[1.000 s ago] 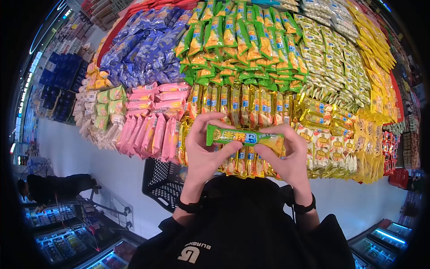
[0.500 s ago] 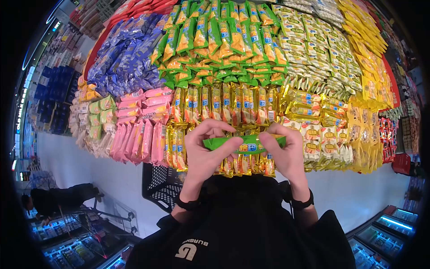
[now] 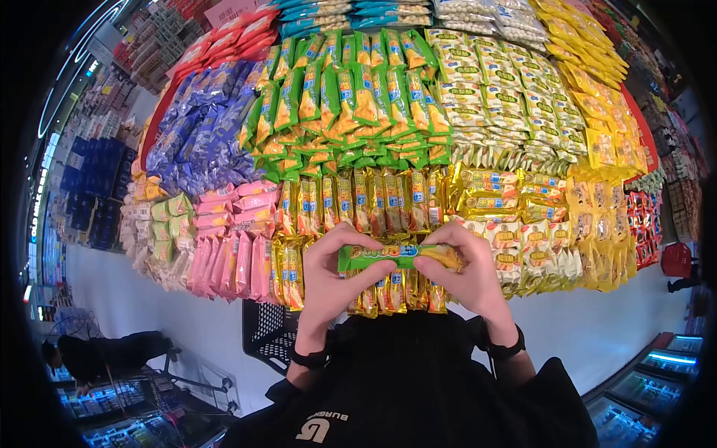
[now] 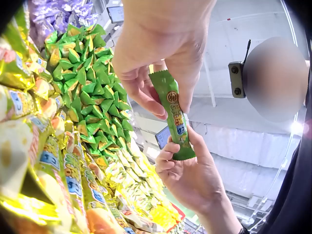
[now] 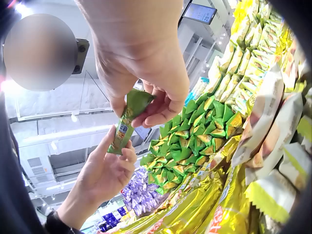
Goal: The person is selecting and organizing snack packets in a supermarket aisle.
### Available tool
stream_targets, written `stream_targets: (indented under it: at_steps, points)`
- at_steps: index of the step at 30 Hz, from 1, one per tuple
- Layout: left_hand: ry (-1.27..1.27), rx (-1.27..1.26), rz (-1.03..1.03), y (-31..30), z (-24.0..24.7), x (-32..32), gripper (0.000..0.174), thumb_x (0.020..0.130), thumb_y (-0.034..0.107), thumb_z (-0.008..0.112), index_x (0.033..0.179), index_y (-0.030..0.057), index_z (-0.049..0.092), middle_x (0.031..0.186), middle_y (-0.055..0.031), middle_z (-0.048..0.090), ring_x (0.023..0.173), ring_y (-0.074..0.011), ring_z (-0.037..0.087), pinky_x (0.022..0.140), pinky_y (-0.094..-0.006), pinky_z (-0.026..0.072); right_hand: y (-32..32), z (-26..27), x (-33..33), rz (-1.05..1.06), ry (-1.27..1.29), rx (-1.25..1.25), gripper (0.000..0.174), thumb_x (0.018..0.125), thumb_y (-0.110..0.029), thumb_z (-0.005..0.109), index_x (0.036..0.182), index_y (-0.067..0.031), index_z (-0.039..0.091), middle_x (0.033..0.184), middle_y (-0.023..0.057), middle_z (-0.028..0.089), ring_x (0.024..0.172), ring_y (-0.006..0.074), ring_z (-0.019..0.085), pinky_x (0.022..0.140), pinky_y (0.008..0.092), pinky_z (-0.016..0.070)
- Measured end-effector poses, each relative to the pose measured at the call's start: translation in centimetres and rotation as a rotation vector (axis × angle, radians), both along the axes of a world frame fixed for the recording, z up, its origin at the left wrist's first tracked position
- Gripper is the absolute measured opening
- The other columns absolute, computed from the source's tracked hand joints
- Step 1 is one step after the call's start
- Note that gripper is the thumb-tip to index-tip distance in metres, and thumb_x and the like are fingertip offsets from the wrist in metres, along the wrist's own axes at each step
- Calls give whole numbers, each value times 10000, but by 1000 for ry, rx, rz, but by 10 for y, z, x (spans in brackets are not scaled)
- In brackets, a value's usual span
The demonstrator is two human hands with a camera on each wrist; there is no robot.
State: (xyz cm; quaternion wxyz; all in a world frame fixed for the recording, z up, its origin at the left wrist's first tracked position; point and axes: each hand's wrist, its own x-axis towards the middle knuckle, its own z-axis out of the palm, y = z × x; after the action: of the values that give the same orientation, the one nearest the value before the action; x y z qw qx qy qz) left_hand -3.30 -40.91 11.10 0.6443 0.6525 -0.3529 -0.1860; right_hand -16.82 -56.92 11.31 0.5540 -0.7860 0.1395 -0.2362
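A green wrapped snack bar (image 3: 373,257) with a blue and yellow label lies lengthwise between both hands in the head view. My left hand (image 3: 328,272) pinches its left part with thumb and fingers. The right end is pinched by my right hand (image 3: 467,272). In the left wrist view the snack bar (image 4: 174,114) shows its label and crimped ends. From the right wrist view, part of the snack bar (image 5: 127,119) is covered by fingers. Below it sit gold-wrapped bars (image 3: 385,291) in rows.
Behind the hands rises a heap of green packets (image 3: 351,97). Blue-purple packets (image 3: 202,134) and pink packets (image 3: 231,257) lie left of it, white-and-green packets (image 3: 508,89) right. A black basket (image 3: 265,332) stands below the display. Another person (image 3: 112,355) is at the lower left with a cart.
The bar has tilted toward me and back, its printed label turning partly away and then into view again. Both hands keep hold of it. The display has shifted left and downward in view.
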Motion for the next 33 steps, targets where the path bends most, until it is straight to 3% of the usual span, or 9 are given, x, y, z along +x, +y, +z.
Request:
stream_targets:
  at_steps: [3, 8, 12, 15, 17, 20, 24, 29, 33]
  points:
    - [-119, -41, -83, -4, -3, 4, 298, 637, -37, 830, 879, 25, 666, 875, -80, 640, 840, -163, 599, 749, -282, 458, -7, 1, -4, 24, -72, -39, 265, 746, -101, 805, 913, -5, 623, 848, 90, 650, 761, 189, 636, 686, 292, 477]
    - [-136, 17, -243, -8, -3, -2, 291, 634, -43, 835, 876, 22, 686, 955, -112, 668, 915, -191, 623, 815, -313, 480, -36, 27, -18, 331, 44, -319, 270, 749, -139, 777, 927, -12, 617, 827, 109, 645, 757, 254, 631, 689, 361, 486]
    - [-96, -54, -240, -17, -12, -10, 553, 650, -48, 824, 1150, 21, 596, 1007, -113, 652, 943, -200, 620, 829, -332, 491, -38, 58, -14, 437, 352, -439, 267, 749, -147, 778, 926, -24, 620, 735, 66, 600, 700, 201, 607, 636, 304, 469]
    - [56, -103, -105, -24, -9, -22, 757, 673, -55, 806, 1336, 26, 451, 1116, -132, 612, 968, -211, 616, 842, -332, 504, -38, 56, -4, 481, 318, -376, 345, 786, -196, 734, 1026, -19, 561, 752, 127, 611, 637, 286, 595, 580, 376, 471]
    - [50, -128, 42, -28, -7, -28, 843, 689, -60, 790, 1407, 32, 359, 1185, -146, 575, 983, -216, 614, 850, -327, 511, -46, 58, 3, 457, 246, -386, 363, 790, -189, 727, 1050, -17, 541, 723, 115, 605, 603, 263, 593, 551, 363, 463]
    - [-118, -48, 94, -24, -8, -24, 659, 759, 54, 782, 1334, 17, 462, 1254, -151, 527, 1019, -216, 616, 803, -319, 538, -66, 77, 18, 356, 221, -338, 353, 797, -169, 710, 1063, -10, 541, 675, 88, 596, 580, 215, 594, 541, 344, 460]
    - [-264, 77, 47, -14, -18, -18, 569, 782, 41, 751, 1293, 17, 502, 1228, -136, 558, 1011, -212, 621, 787, -315, 537, -105, 88, 47, 137, 189, -423, 360, 802, -176, 688, 1091, 5, 573, 654, 58, 612, 581, 154, 597, 552, 317, 467]
    - [-333, 130, 41, -9, -15, -22, 415, 800, -5, 707, 1197, 16, 589, 1200, -134, 576, 1003, -197, 618, 788, -304, 531, -149, 79, 89, 24, 196, -532, 428, 787, -254, 686, 1122, 3, 619, 671, 61, 626, 577, 136, 577, 562, 287, 463]
    - [-430, 180, 56, -8, -6, -24, 401, 796, 9, 718, 1179, 31, 606, 1195, -133, 579, 1013, -219, 618, 785, -303, 524, -162, 73, 117, -24, 251, -578, 491, 767, -307, 683, 1132, 15, 624, 673, 90, 655, 587, 149, 599, 572, 291, 469]
